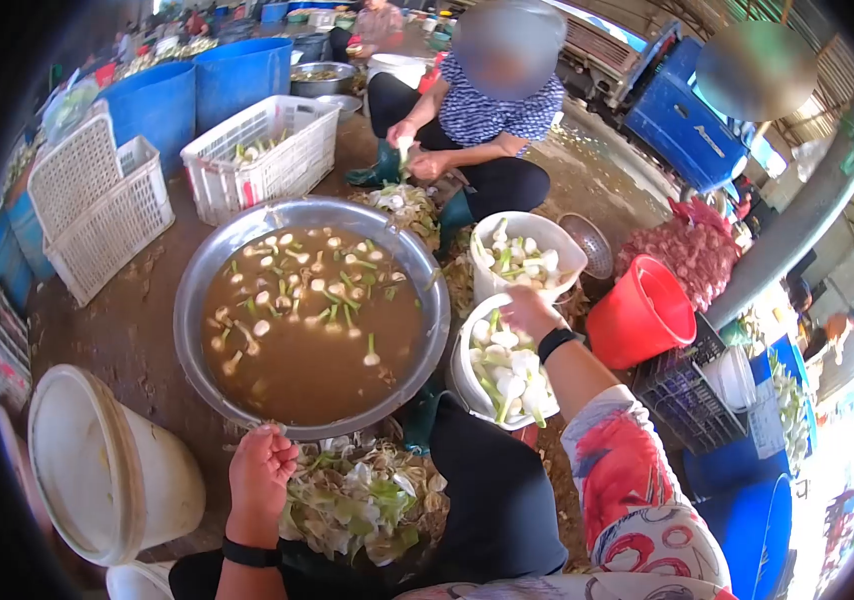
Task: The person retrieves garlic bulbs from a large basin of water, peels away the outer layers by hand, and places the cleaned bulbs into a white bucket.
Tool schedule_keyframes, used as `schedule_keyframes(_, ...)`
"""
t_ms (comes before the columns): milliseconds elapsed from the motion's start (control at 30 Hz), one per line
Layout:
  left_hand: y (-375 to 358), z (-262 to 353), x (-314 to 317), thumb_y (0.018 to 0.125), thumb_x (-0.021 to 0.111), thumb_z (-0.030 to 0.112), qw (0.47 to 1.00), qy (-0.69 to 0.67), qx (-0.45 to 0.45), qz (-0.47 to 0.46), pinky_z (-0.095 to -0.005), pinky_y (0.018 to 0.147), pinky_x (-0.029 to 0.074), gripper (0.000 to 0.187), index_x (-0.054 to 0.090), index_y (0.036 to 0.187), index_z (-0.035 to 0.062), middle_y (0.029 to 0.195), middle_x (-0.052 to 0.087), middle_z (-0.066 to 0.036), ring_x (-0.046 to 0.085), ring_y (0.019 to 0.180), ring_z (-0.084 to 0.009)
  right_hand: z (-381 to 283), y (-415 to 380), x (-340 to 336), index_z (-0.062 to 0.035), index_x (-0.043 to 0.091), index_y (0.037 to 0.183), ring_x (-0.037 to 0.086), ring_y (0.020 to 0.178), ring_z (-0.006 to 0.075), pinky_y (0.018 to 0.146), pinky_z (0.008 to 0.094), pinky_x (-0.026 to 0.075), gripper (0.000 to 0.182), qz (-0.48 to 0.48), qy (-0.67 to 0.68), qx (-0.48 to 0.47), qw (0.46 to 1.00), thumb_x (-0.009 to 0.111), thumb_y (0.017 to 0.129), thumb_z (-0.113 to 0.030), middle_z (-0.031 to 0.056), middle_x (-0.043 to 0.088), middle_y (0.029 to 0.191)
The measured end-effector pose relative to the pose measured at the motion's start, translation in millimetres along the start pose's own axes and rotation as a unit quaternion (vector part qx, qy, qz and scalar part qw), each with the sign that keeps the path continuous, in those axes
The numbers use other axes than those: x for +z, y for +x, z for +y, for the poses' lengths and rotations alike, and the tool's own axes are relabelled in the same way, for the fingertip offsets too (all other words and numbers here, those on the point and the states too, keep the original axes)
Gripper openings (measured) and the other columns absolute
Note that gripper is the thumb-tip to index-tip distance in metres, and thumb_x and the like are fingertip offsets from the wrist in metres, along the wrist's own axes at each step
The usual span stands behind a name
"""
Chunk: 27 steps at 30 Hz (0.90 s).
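Observation:
My left hand [263, 468] is held with its fingers curled, just below the near rim of a wide metal basin [187, 300]; whatever it may hold is too small to make out. Brown water in the basin carries many white bulbs with green stems [334, 290]. My right hand [529, 312] is over the upper edge of a white bucket [459, 372] of peeled bulbs [512, 375]; its fingertips are blurred. Under my left hand's right side lies a heap of peeled skins [362, 505].
Across from me a seated person [497, 110] holds a bulb. Around stand a second white bucket [579, 258] of bulbs, a red bucket [637, 312], a white crate [277, 165], a large pale bucket [162, 475], blue barrels [152, 105] and a grey pole [807, 230].

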<state>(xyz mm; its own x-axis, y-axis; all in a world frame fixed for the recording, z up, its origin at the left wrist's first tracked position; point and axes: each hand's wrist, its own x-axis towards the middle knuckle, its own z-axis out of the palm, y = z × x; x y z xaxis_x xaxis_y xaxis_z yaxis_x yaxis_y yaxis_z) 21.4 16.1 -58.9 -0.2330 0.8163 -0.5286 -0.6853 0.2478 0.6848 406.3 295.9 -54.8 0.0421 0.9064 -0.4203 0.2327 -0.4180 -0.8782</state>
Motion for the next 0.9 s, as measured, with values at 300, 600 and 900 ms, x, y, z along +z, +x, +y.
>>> schedule_keyframes(300, 4.8, -9.7, 17.8, 0.082, 0.048, 0.018, 0.997, 0.035, -0.045, -0.047, -0.026, 0.06, 0.042, 0.013, 0.052, 0.086, 0.0065, 0.071, 0.055, -0.004, 0.055, 0.067, -0.0162, 48.5, 30.2, 202.0, -0.0072, 0.058, 0.089, 0.058, 0.061, 0.0226, 0.053, 0.0356, 0.046, 0.023, -0.193, -0.648, -0.142, 0.723, 0.05, 0.074, -0.022, 0.0112, 0.059, 0.073)
schedule_keyframes(600, 48.8, -8.7, 13.6, 0.084, 0.046, 0.016, 0.99, 0.032, -0.135, -0.009, -0.0237, 0.062, 0.043, 0.012, 0.052, 0.089, 0.0071, 0.076, 0.058, -0.004, 0.056, 0.069, -0.0131, 140.1, 79.7, 278.3, -0.0073, 0.057, 0.094, 0.056, 0.086, 0.0311, 0.074, 0.0402, 0.044, 0.03, -0.177, -0.616, -0.17, 0.749, 0.042, 0.082, -0.03, 0.0144, 0.06, 0.09)
schedule_keyframes(900, 66.4, -4.3, 12.5, 0.087, 0.039, 0.02, 0.943, 0.158, 0.28, 0.088, -0.0316, 0.09, 0.029, 0.037, 0.036, 0.115, -0.0034, 0.117, 0.038, -0.015, 0.038, 0.107, -0.0219, -11.2, -111.8, 328.7, -0.0012, 0.053, 0.087, 0.054, 0.066, 0.0343, 0.062, 0.0358, 0.043, 0.047, -0.358, -0.102, -0.018, 0.928, 0.03, 0.089, -0.042, 0.018, 0.056, 0.07)
